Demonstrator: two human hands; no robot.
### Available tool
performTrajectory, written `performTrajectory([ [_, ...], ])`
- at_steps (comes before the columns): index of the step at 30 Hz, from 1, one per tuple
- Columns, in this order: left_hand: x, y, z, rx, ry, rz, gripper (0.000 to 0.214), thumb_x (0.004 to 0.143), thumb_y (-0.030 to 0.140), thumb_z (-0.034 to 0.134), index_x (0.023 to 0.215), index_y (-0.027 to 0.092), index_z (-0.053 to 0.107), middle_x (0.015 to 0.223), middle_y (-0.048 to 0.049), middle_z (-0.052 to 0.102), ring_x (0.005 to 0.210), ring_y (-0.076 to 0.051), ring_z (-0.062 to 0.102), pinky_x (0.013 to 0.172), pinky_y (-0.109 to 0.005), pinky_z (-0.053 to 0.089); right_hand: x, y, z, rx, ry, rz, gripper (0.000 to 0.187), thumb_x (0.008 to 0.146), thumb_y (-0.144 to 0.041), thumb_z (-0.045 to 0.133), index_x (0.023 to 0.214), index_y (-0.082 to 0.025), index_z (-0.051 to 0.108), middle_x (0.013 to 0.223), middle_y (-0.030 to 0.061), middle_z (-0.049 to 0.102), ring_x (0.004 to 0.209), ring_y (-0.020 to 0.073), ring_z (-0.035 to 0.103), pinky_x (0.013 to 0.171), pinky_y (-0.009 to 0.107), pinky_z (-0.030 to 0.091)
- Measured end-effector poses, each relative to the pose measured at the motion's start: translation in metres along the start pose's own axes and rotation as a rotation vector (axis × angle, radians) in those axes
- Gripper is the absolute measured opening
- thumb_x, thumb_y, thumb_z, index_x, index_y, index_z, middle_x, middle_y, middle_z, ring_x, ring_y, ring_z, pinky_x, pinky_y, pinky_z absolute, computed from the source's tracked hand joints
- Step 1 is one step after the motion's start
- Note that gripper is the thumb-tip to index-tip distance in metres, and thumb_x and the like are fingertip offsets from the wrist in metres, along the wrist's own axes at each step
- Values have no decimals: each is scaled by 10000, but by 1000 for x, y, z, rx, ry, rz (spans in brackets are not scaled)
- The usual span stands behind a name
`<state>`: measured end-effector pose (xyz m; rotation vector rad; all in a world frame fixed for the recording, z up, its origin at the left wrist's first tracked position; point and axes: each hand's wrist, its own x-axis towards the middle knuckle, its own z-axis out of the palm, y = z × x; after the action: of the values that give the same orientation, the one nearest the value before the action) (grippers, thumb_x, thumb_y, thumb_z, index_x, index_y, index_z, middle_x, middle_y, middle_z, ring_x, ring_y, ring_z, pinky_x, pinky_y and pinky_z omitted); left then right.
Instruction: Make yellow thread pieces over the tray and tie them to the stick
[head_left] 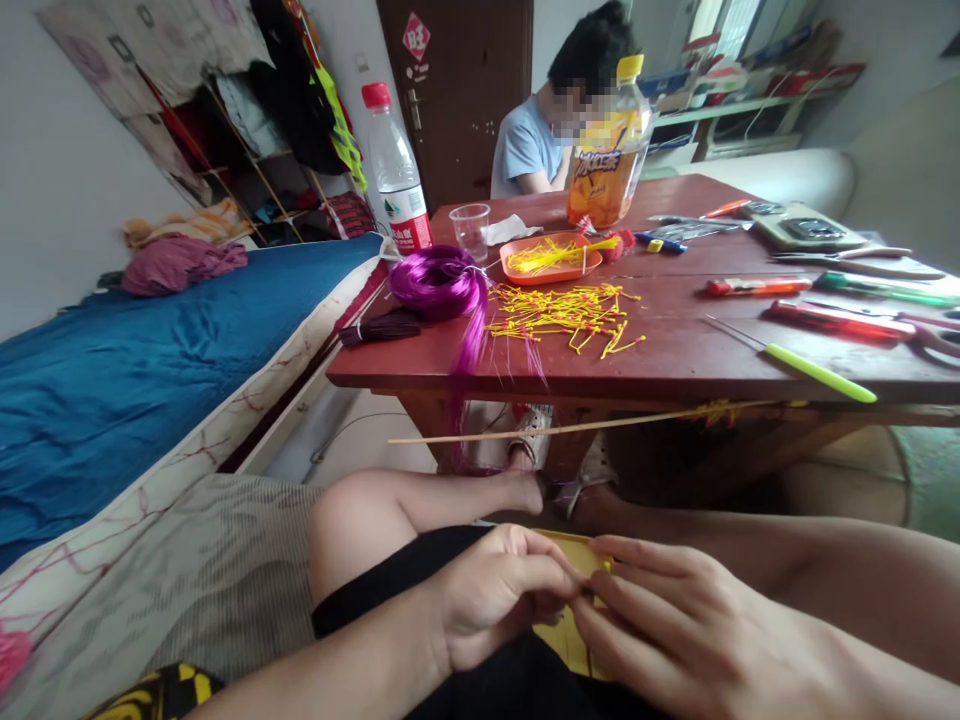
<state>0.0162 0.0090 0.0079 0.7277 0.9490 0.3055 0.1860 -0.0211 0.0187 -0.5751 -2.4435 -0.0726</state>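
Note:
Low over my lap, my left hand [510,595] and my right hand [667,610] meet at the fingertips. Both are closed in a pinch around something small and mostly hidden. A tiny yellow bit [606,567] shows at the fingers of my right hand. Beneath them a shallow yellow tray [559,645] rests on my lap, partly covered by the hands. On the table ahead lies a loose heap of short yellow cords with red marks [566,312]. Behind it, an orange dish [514,268] holds more yellow strands.
Purple thread [427,280] hangs over the edge of the red table [420,370]. A thin stick [487,436] juts out below the tabletop. A green-handled awl [821,373], cutters and pliers lie right. Bottles [401,180] stand behind; another person [525,150] sits beyond. A bed [150,350] is left.

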Motion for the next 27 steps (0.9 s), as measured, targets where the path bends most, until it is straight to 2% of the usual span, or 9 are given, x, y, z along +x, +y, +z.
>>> performTrajectory([
  [2,-3,-2,2,205,31,234,47,586,153,590,544,139,577,603,0,534,581,-96,471,600,-226,366,1,0,5,233,-5,277,396,939,-140,234,792,-142,601,617,48,638,528,136,594,606,259,515],
  [6,-8,-13,-1,962,289,1057,161,722,42,512,631,136,605,843,-65,563,743,-138,510,681,-251,425,5,2,21,981,-104,1109,271,866,-399,435,745,-171,516,494,-29,528,355,73,462,348,165,376],
  [10,-8,-17,-8,1484,226,1617,148,767,32,477,753,96,610,795,-83,634,691,-159,496,653,-287,429,4,6,36,1380,-135,1311,368,737,-532,529,716,-167,485,376,-61,473,247,41,341,260,133,248],
  [12,-10,-12,-6,1446,168,1514,170,772,35,463,720,108,606,730,-71,650,647,-152,494,642,-292,418,3,6,34,1402,-134,1312,369,750,-537,506,714,-171,476,375,-60,472,249,48,352,260,139,263],
  [14,-12,-5,-2,1119,120,1111,191,763,62,460,650,134,596,663,-45,637,604,-130,485,618,-271,404,4,3,23,1236,-95,1218,297,821,-467,460,782,-175,490,451,-35,538,314,77,449,309,163,357],
  [17,-12,0,2,398,41,340,97,645,140,547,557,138,586,550,3,561,524,-87,445,546,-218,354,5,-4,4,555,-18,578,138,875,-195,415,920,-172,544,650,24,653,548,139,616,583,257,530],
  [19,-9,-1,3,55,25,60,40,537,154,583,507,127,577,500,22,522,470,-60,403,506,-195,307,2,-7,-2,117,-34,120,239,848,-64,386,932,-154,591,675,36,668,588,155,634,761,322,527],
  [21,-6,-3,2,-114,34,-41,46,481,145,601,477,127,560,460,39,498,438,-45,384,494,-186,283,-3,-8,-2,-88,-81,-68,301,851,-34,348,927,-135,621,634,27,654,546,151,618,833,357,507],
  [27,-3,-9,2,-176,40,-58,102,460,147,628,468,132,528,409,66,427,419,-43,353,499,-189,272,-6,-9,3,-83,-86,-31,434,898,-25,212,910,-126,634,643,21,658,556,144,614,845,337,467],
])
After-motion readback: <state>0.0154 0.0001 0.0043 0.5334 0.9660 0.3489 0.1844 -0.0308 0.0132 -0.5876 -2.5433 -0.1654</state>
